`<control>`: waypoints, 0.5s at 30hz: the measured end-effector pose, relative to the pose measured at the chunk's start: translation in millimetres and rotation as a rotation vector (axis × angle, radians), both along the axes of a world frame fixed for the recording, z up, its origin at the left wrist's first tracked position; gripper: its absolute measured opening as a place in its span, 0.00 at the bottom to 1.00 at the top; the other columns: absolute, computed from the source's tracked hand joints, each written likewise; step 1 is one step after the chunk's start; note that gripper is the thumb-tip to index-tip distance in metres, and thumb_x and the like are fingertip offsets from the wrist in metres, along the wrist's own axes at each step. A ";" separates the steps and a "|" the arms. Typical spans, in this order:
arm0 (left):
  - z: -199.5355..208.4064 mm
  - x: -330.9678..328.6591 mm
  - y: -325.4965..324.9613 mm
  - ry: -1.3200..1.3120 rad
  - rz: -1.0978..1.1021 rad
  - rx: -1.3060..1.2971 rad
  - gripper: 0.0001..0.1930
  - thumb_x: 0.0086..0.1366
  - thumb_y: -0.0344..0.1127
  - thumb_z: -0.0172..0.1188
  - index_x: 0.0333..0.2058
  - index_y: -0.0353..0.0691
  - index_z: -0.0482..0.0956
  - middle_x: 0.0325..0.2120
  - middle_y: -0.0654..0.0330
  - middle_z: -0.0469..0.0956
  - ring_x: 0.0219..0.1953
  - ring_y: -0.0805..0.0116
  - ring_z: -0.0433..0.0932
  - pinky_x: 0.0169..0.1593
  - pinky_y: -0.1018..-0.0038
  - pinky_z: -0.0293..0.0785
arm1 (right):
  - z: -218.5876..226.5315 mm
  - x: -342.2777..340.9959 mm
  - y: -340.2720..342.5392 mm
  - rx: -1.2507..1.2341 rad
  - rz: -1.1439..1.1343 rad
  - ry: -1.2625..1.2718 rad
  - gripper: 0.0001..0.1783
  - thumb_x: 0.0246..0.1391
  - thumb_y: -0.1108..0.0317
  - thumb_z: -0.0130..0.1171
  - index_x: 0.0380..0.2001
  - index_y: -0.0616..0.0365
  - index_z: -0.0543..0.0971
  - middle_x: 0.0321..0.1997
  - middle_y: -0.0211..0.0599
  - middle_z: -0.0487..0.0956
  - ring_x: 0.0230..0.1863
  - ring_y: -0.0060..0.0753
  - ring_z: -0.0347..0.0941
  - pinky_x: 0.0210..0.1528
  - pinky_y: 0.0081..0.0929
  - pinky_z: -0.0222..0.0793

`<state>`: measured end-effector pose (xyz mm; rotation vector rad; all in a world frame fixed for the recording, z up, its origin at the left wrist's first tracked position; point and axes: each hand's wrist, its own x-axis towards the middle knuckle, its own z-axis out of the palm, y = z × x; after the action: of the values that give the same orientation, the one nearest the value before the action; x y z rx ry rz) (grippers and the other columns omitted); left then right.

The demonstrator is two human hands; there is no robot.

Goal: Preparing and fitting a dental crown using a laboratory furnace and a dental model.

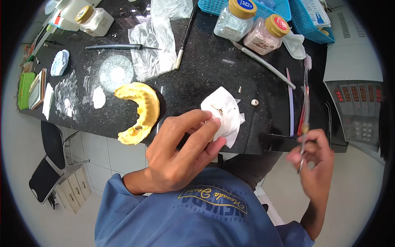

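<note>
My left hand (181, 144) is over the table's near edge, its fingertips pinched together on a crumpled white tissue (231, 108). A small dark spot marks the tissue beside the fingertips. Off to the right, my right hand (316, 158) grips a slim metal hand tool (303, 150), its thin tip pointing down toward me. Beyond the tissue lie a small metal post (240, 89) and a small whitish tooth crown (254, 102). A yellow horseshoe-shaped dental cast (152, 109) rests left of my left hand.
Two gold-lidded powder jars (233, 22) stand at the back by blue baskets (317, 31). A grey-handled knife (265, 64), purple stick (291, 105) and toothbrush (306, 90) lie right, near a machine with red digits (358, 94). Plastic bags (154, 49) and a brush (184, 39) lie back left.
</note>
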<state>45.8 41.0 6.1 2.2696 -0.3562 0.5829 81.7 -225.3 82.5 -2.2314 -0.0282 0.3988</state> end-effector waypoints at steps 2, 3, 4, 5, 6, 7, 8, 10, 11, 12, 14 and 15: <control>-1.5 -1.2 -0.8 0.001 0.022 -0.041 0.21 0.44 0.27 0.76 0.39 0.32 0.81 0.38 0.51 0.78 0.36 0.60 0.80 0.38 0.71 0.79 | 1.9 2.6 -17.9 -0.165 -0.045 -0.101 0.12 0.47 0.77 0.64 0.35 0.62 0.74 0.24 0.32 0.81 0.23 0.13 0.72 0.24 0.13 0.62; -0.8 -2.1 -1.3 -0.006 0.024 -0.040 0.21 0.44 0.27 0.76 0.39 0.32 0.81 0.38 0.51 0.78 0.36 0.60 0.80 0.38 0.71 0.79 | 2.5 4.2 -27.8 -0.327 -0.091 -0.197 0.12 0.48 0.76 0.65 0.35 0.62 0.74 0.24 0.32 0.80 0.23 0.14 0.72 0.25 0.13 0.62; -0.3 -2.0 -2.1 -0.015 0.030 -0.038 0.21 0.45 0.28 0.76 0.39 0.33 0.81 0.38 0.51 0.78 0.37 0.60 0.80 0.38 0.71 0.79 | 2.7 5.3 -37.4 -0.329 -0.091 -0.206 0.12 0.48 0.76 0.65 0.35 0.62 0.74 0.24 0.32 0.80 0.23 0.14 0.72 0.25 0.13 0.62; 0.1 -2.2 -2.8 -0.023 0.037 -0.035 0.21 0.45 0.29 0.76 0.40 0.33 0.81 0.39 0.51 0.77 0.38 0.60 0.80 0.39 0.71 0.79 | 1.3 6.4 -46.8 -0.377 -0.162 -0.239 0.12 0.48 0.73 0.67 0.34 0.63 0.75 0.24 0.31 0.78 0.22 0.14 0.71 0.25 0.14 0.61; -1.5 -3.8 -2.5 -0.019 0.037 -0.040 0.23 0.45 0.30 0.76 0.42 0.34 0.80 0.40 0.52 0.77 0.39 0.60 0.79 0.39 0.72 0.79 | -1.5 8.1 -54.1 -0.418 -0.229 -0.272 0.13 0.48 0.71 0.69 0.33 0.64 0.76 0.24 0.30 0.76 0.21 0.15 0.70 0.25 0.14 0.61; -2.6 -4.5 -3.0 -0.028 0.044 -0.037 0.23 0.45 0.30 0.76 0.42 0.34 0.80 0.40 0.52 0.77 0.39 0.60 0.79 0.39 0.72 0.79 | -4.3 9.5 -60.1 -0.413 -0.224 -0.282 0.13 0.48 0.71 0.69 0.33 0.64 0.76 0.24 0.30 0.76 0.21 0.15 0.70 0.25 0.14 0.61; -3.3 -4.9 -3.9 -0.045 0.054 -0.045 0.24 0.45 0.30 0.76 0.43 0.34 0.80 0.40 0.52 0.77 0.39 0.61 0.79 0.39 0.71 0.79 | -7.3 11.0 -65.2 -0.444 -0.178 -0.316 0.13 0.48 0.69 0.70 0.31 0.65 0.76 0.25 0.30 0.74 0.21 0.15 0.68 0.24 0.15 0.61; -2.1 -8.2 -6.0 -0.047 0.075 -0.068 0.26 0.46 0.29 0.76 0.46 0.35 0.79 0.43 0.52 0.76 0.40 0.61 0.79 0.40 0.71 0.79 | -12.8 13.0 -68.6 -0.468 -0.131 -0.360 0.14 0.48 0.68 0.71 0.29 0.66 0.77 0.25 0.29 0.72 0.20 0.15 0.66 0.24 0.16 0.60; -1.4 -10.2 -8.1 -0.056 0.081 -0.064 0.26 0.46 0.29 0.76 0.46 0.35 0.79 0.43 0.52 0.76 0.40 0.61 0.79 0.40 0.71 0.79 | -14.8 14.5 -69.0 -0.451 -0.159 -0.290 0.13 0.48 0.68 0.71 0.29 0.66 0.77 0.23 0.28 0.71 0.20 0.15 0.65 0.24 0.16 0.60; -2.1 -12.0 -10.7 -0.034 0.105 -0.103 0.25 0.46 0.29 0.75 0.46 0.35 0.79 0.43 0.52 0.76 0.40 0.61 0.79 0.40 0.71 0.79 | -18.1 16.9 -69.7 -0.433 -0.183 -0.219 0.13 0.48 0.69 0.70 0.28 0.66 0.77 0.21 0.28 0.71 0.20 0.15 0.63 0.24 0.17 0.60; -3.6 -15.3 -13.1 -0.013 0.140 -0.133 0.25 0.48 0.28 0.74 0.47 0.37 0.79 0.45 0.53 0.75 0.41 0.62 0.78 0.40 0.71 0.79 | -25.8 23.0 -75.5 -0.448 -0.149 -0.205 0.12 0.48 0.70 0.70 0.29 0.66 0.77 0.20 0.27 0.70 0.20 0.14 0.63 0.23 0.17 0.60; -3.4 -16.4 -13.4 -0.019 0.149 -0.129 0.25 0.48 0.28 0.74 0.47 0.37 0.79 0.45 0.53 0.75 0.41 0.62 0.78 0.40 0.71 0.79 | -27.0 25.9 -77.0 -0.471 -0.119 -0.180 0.12 0.48 0.71 0.69 0.30 0.65 0.76 0.18 0.26 0.69 0.20 0.14 0.63 0.23 0.18 0.59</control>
<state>29.4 27.6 2.6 2.1795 -0.1551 0.6842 107.6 -302.3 55.5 -2.7119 0.1145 0.1455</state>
